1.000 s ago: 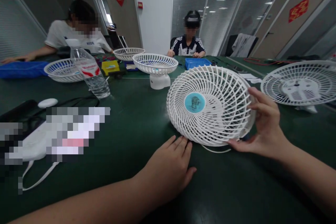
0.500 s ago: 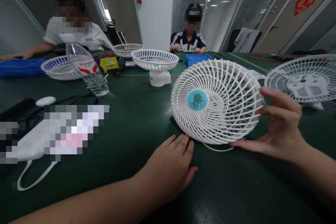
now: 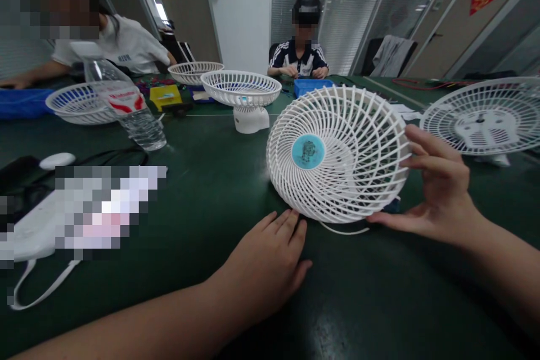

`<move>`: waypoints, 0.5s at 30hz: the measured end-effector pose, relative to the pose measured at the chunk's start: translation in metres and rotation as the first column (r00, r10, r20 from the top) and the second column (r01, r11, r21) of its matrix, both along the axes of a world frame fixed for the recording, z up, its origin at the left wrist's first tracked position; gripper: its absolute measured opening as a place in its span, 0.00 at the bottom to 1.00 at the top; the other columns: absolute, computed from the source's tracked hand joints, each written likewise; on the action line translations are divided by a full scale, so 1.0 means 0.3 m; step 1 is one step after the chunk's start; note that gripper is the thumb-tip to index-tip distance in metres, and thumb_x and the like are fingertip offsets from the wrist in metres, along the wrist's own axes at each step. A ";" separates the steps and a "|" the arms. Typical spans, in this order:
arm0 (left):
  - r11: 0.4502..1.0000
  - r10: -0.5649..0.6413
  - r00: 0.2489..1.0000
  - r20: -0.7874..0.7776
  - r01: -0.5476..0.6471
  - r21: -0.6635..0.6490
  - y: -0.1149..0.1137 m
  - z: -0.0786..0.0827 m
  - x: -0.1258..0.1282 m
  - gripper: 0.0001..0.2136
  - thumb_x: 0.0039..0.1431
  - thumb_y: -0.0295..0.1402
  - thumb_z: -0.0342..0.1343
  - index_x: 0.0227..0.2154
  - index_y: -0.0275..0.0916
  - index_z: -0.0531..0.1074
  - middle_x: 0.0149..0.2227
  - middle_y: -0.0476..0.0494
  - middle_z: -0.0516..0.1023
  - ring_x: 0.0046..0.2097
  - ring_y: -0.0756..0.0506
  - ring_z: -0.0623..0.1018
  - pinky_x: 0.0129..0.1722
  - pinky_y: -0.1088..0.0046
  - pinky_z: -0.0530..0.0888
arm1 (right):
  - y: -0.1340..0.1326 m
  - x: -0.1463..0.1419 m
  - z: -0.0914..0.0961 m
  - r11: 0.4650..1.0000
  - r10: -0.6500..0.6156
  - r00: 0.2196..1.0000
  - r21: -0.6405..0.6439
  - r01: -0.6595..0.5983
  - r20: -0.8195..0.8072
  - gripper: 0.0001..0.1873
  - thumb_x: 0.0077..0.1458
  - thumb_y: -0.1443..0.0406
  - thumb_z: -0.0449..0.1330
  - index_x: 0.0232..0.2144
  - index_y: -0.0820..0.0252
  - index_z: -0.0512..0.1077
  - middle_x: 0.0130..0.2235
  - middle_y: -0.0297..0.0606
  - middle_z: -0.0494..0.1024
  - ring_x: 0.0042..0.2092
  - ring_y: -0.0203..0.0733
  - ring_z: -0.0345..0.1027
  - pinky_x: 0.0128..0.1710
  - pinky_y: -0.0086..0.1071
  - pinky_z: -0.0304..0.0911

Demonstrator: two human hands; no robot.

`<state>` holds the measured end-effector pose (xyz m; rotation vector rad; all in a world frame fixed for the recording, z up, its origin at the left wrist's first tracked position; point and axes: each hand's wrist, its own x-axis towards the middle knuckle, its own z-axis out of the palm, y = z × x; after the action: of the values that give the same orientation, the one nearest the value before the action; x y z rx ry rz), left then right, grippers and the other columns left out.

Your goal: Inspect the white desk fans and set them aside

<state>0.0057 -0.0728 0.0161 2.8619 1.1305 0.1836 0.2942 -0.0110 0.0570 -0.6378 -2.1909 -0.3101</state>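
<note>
A white fan grille [image 3: 337,152] with a round blue badge at its middle stands tilted on its lower edge on the dark green table [image 3: 219,180]. My right hand [image 3: 434,191] holds its right rim, fingers over the top and thumb under the bottom. My left hand [image 3: 265,264] lies flat on the table, palm down, fingers together, fingertips just short of the grille's lower left edge. A thin white ring [image 3: 341,230] lies on the table under the grille.
A fan on a base [image 3: 242,95] stands behind, another fan half [image 3: 481,118] at right. A water bottle [image 3: 126,107], more grilles [image 3: 76,104], a blue tray [image 3: 310,85] and a white strap [image 3: 37,287] lie about. Two other people sit at the far side.
The camera view has shifted, and my right hand has tipped the grille a little more upright. My left hand stays flat on the table.
</note>
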 end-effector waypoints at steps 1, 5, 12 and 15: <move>1.000 -0.002 1.000 0.002 0.002 0.001 0.000 -0.001 0.000 0.25 0.64 0.41 0.46 0.59 0.29 0.61 0.61 0.29 0.64 0.61 0.37 0.65 0.60 0.56 0.64 | 0.000 -0.002 0.000 1.000 0.009 1.000 0.011 -0.009 -0.002 0.57 0.27 0.55 0.75 0.60 0.52 0.56 0.63 0.42 0.54 0.63 0.55 0.50 0.63 0.53 0.52; 1.000 -0.002 1.000 0.004 0.002 -0.002 -0.001 0.001 0.000 0.25 0.65 0.41 0.45 0.59 0.29 0.61 0.60 0.29 0.64 0.61 0.37 0.66 0.60 0.56 0.64 | 0.008 -0.011 -0.012 0.998 0.044 0.998 0.052 -0.041 -0.046 0.55 0.30 0.54 0.73 0.61 0.49 0.56 0.62 0.39 0.55 0.62 0.53 0.52 0.63 0.51 0.51; 1.000 0.004 1.000 0.002 -0.004 -0.004 0.000 0.004 0.002 0.25 0.64 0.41 0.46 0.59 0.28 0.61 0.60 0.29 0.64 0.61 0.37 0.66 0.60 0.56 0.64 | 0.045 0.023 -0.020 0.997 0.032 0.953 0.074 -0.010 -0.302 0.33 0.52 0.51 0.56 0.60 0.42 0.57 0.62 0.35 0.56 0.63 0.49 0.51 0.58 0.53 0.55; 1.000 -0.002 1.000 0.008 0.002 -0.005 0.003 0.000 0.002 0.26 0.64 0.41 0.46 0.59 0.28 0.61 0.60 0.29 0.64 0.61 0.37 0.66 0.60 0.56 0.64 | 0.083 0.116 -0.027 0.962 -0.275 0.871 -0.117 0.248 -0.408 0.30 0.55 0.56 0.55 0.59 0.44 0.53 0.64 0.37 0.50 0.64 0.45 0.47 0.58 0.47 0.54</move>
<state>0.0064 -0.0718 0.0163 2.8552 1.1253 0.1922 0.3292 0.0141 0.0489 -0.9467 -1.7040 -0.2196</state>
